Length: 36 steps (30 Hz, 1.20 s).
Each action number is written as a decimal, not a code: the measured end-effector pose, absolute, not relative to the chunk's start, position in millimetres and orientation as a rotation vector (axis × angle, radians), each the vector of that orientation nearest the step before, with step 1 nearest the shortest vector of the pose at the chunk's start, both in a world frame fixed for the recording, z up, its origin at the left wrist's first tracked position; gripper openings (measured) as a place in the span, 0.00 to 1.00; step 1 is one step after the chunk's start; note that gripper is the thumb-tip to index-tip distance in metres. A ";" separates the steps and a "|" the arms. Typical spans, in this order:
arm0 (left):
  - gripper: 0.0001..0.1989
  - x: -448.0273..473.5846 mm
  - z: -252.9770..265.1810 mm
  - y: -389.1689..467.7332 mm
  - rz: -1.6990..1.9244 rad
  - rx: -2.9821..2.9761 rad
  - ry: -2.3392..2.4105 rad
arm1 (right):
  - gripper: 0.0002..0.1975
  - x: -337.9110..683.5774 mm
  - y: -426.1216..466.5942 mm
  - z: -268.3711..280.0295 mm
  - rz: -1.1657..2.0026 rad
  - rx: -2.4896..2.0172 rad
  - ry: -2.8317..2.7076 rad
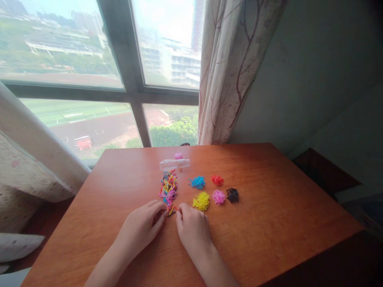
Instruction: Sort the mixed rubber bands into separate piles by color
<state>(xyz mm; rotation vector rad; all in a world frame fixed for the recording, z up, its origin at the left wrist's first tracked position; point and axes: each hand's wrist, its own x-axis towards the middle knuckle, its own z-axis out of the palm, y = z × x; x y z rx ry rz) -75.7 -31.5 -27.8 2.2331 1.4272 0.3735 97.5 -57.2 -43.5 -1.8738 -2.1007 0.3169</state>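
Observation:
A long pile of mixed-colour rubber bands (169,187) lies on the wooden table in front of me. At its near end, my left hand (145,223) curls its thumb and fingertips against a few loose bands. From the other side, my right hand (193,223) pinches a reddish-orange rubber band (175,208) between thumb and forefinger. Single-colour heaps sit to the right: yellow rubber bands (201,201) just beyond my right knuckles, blue rubber bands (197,182), red rubber bands (217,180), pink rubber bands (218,197) and black rubber bands (232,195).
Beyond the mixed pile, a clear plastic bottle (174,164) rests on its side, with a pink-purple item (179,155) behind it. The wooden table (269,211) reaches the window (134,95). Curtains (227,71) hang on both sides.

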 end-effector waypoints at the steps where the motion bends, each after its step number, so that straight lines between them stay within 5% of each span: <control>1: 0.10 -75.8 -28.0 -31.4 0.367 2.239 1.432 | 0.04 98.8 -57.5 -44.1 0.308 -1.858 -2.079; 17: 0.10 -77.6 -31.1 -33.4 0.343 2.285 1.447 | 0.10 238.4 17.5 -7.5 0.065 -2.435 -1.755; 36: 0.10 -77.5 -28.2 -32.8 0.351 2.249 1.543 | 0.10 217.5 -3.8 -10.0 0.170 -2.176 -1.823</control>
